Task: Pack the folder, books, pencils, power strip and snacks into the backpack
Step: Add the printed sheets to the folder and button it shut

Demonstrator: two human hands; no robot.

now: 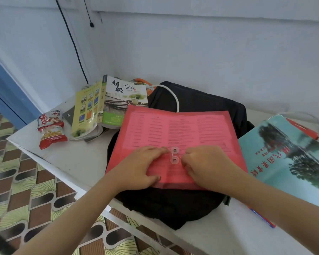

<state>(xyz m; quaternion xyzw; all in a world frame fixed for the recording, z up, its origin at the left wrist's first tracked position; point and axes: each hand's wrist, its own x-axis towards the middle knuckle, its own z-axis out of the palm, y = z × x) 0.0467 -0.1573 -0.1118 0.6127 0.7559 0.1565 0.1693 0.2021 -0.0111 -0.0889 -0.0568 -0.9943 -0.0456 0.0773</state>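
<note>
Surface: a white table (77, 162) set into the corner of a room with pale walls (210, 52). A black cable (72, 43) runs down the wall to the corner. A blue frame (2, 92) stands at far left. The floor (26, 190) is tiled in a brown, green and black pattern.

Task items: the black backpack (201, 102) lies flat on the table. The red folder (173, 129) lies on top of it, not inside. A white cable (173, 94) curves over the backpack's far end. Two books (122, 100) and red snack packets (51, 128) lie to the left. A teal book (287, 153) lies to the right.

Hands: the left hand (140, 166) rests on the folder with its fingers extended. The right hand (206, 164) is curled beside the clasp discs (174, 155); whether it pinches the string cannot be told.
</note>
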